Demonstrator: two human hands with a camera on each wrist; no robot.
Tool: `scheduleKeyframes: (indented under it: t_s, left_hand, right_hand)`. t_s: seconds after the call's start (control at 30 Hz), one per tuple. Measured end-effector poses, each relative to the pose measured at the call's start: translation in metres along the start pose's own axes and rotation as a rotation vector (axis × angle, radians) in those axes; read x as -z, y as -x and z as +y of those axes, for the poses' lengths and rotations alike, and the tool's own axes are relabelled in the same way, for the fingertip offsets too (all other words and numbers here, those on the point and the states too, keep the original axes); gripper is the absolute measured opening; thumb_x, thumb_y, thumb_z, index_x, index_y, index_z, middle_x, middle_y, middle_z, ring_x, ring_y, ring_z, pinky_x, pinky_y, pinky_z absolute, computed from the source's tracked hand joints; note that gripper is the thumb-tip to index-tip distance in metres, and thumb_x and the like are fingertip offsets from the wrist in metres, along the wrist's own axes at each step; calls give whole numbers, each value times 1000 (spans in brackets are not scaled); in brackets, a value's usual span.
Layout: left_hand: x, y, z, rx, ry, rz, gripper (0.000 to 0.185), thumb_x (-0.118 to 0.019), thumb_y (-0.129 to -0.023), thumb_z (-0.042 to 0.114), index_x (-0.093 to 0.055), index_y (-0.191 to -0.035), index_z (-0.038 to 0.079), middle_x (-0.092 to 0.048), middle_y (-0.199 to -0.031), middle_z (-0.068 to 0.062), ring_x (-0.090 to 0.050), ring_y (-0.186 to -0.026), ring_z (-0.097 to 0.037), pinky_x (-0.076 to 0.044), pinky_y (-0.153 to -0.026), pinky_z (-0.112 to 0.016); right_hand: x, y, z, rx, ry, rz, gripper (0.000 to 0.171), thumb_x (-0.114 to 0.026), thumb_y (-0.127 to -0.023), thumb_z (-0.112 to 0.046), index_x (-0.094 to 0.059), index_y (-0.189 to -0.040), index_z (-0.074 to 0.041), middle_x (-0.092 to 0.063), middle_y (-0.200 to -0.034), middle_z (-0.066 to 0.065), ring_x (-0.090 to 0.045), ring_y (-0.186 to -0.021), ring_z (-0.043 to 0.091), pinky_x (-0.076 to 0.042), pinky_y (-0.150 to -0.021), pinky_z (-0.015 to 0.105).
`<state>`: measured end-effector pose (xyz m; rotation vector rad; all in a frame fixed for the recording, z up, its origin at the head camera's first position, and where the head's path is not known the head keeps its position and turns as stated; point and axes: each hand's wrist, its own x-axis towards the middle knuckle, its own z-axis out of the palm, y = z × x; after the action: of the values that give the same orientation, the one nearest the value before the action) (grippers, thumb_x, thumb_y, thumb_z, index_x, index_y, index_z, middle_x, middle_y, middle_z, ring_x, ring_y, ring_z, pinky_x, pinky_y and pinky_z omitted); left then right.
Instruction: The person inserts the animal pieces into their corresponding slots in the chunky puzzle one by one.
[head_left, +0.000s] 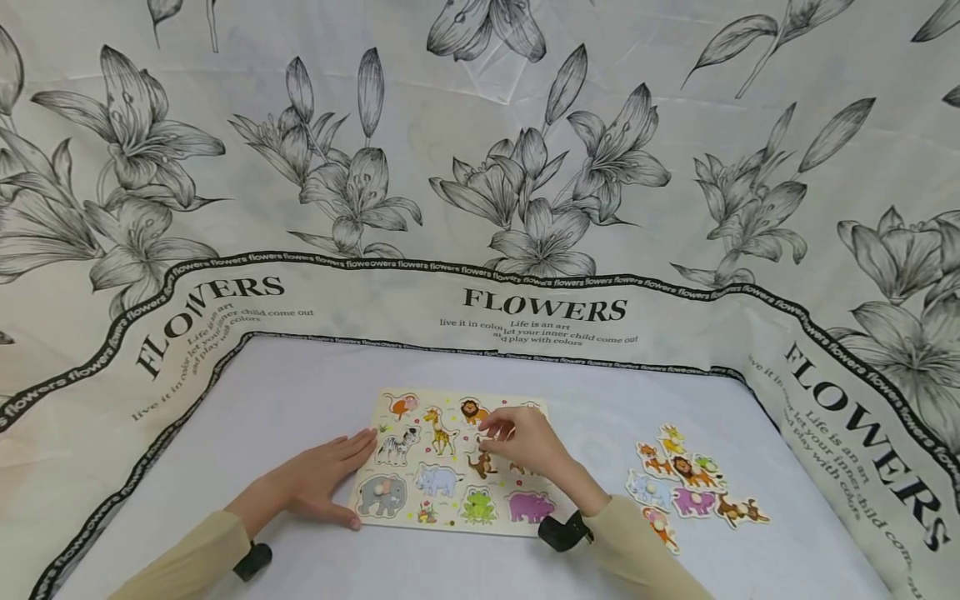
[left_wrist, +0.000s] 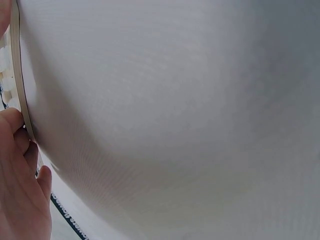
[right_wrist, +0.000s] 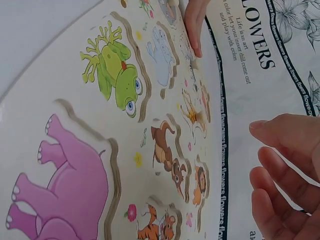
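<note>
Steadying things with my left hand (head_left: pixel 318 483) first: it lies flat on the white tablecloth (head_left: pixel 300 392), fingers straight and close together, their tips touching the left edge of the wooden puzzle board (head_left: pixel 453 525). The left wrist view shows that same contact, my fingertips (left_wrist: pixel 15 125) against the board's thin rim.

Moving across the board, it looks as if I'm emptying it. Pictures show in every recess I can see: the grey elephant (head_left: pixel 381 493), the zebra (head_left: pixel 397 444), the giraffe (head_left: pixel 439 429), the pale rhino (head_left: pixel 437 479), the green frog (head_left: pixel 478 505), the lion (head_left: pixel 472 410) and the purple hippo (head_left: pixel 531 505). Whether each of those is a seated piece or just the printed bed underneath, I cannot tell from up here.

My right hand (head_left: pixel 525 442) hovers over the board's upper right area, thumb and forefinger brought near each other as if on a peg. The right wrist view shows my fingers (right_wrist: pixel 285 165) loosely curled with nothing between them, so I judge the hand holds nothing right now.

Further right, a loose cluster of animal pieces (head_left: pixel 690 487) lies on the cloth, well apart from the board. So a good batch is out, and the board's right side is what I'm working on.
</note>
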<state>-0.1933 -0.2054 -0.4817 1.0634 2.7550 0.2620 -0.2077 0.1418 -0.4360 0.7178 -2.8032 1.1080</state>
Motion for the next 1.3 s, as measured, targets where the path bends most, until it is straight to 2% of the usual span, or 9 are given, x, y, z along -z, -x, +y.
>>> scheduleKeyframes:
  t_s: [0.33, 0.77, 1.3]
  left_hand:
    - [-1, 0, -2, -40, -15, 35, 112, -62, -72, 73, -29, -149, -1, -25, -157, -19, -28, -144, -36, -32, -115, -51]
    - [-3, -1, -3, -21, -9, 24, 113, -61, -72, 75, -28, -150, 0, -23, -159, -17, -27, -145, -34, -30, -117, -49]
    - [-1, 1, -2, 1, 3, 11, 113, -61, -72, 74, -27, -150, 1, -21, -159, -16, -25, -146, -33, -29, -117, -49]
  right_hand:
    - [18, 12, 13, -15, 40, 12, 18, -77, -79, -15, -74, -95, -7, -70, -81, -1, -57, -67, 5, -49, -57, 17]
    - [44, 28, 35, -41, 87, 52, 19, -77, -79, -15, -73, -95, -6, -69, -80, -1, -57, -68, 5, -50, -59, 18]
    - [74, 48, 57, -137, 133, 82, 20, -78, -77, -13, -73, -95, -6, -67, -77, -3, -56, -67, 5, -48, -57, 19]
